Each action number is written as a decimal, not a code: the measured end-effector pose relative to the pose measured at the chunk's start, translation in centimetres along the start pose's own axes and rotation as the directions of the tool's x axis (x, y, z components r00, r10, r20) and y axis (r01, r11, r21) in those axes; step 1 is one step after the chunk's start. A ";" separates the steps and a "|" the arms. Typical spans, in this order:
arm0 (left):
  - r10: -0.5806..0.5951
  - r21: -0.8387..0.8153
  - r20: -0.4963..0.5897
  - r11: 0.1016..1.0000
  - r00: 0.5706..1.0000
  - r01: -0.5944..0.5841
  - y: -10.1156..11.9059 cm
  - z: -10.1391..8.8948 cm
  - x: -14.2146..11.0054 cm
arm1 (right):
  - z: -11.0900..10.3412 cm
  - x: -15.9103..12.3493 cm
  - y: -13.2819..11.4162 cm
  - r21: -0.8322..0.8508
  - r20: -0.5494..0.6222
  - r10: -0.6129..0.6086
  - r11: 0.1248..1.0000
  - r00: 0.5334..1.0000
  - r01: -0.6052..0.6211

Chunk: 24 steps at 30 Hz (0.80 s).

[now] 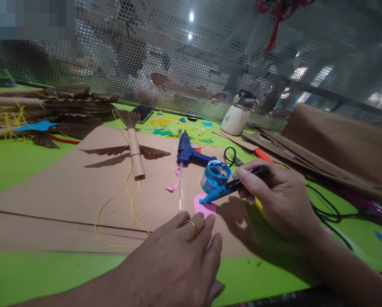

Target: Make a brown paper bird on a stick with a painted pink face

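Your widest free lane is the bare brown sheet (50,196) at the left of the frame, with the green tabletop (50,273) open below it at lower left. Left of centre, a paper figure (135,149) spreads its pleated wings sideways, and loose yellow string (95,221) loops down beside your left hand (181,256). At centre, a blue glue gun (186,151) and its clear stick bar your sideways path; a paint jar (208,181) crowds your right hand (277,196). Black cable (333,217) coils at right. A perforated screen (184,76) walls off the top.
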<state>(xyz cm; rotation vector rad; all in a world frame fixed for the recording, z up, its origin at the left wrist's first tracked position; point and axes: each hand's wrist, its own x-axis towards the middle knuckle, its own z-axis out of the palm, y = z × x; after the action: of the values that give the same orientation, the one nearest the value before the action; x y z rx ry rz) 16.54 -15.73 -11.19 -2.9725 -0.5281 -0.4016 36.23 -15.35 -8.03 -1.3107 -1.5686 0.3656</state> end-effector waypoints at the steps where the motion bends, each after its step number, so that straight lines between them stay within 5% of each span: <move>1: -0.004 -0.004 -0.006 1.000 1.000 0.004 0.0 0.0 0.0 | 0.0 0.0 0.0 0.002 -0.002 0.007 1.000 1.000 -0.007; 7: 0.003 -0.007 -0.010 1.000 1.000 -0.003 0.1 0.3 -0.1 | 0.0 -0.1 0.1 0.030 -0.090 0.043 0.999 0.995 -0.040; 24: 0.010 0.020 0.003 1.000 1.000 -0.010 0.0 0.1 0.0 | 0.3 -0.3 -0.5 -0.012 -0.020 -0.007 1.000 1.000 0.006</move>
<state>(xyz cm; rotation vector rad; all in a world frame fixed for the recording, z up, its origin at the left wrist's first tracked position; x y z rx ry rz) 16.62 -15.74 -11.33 -2.9555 -0.5140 -0.3883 35.65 -15.66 -7.94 -1.3144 -1.5603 0.3386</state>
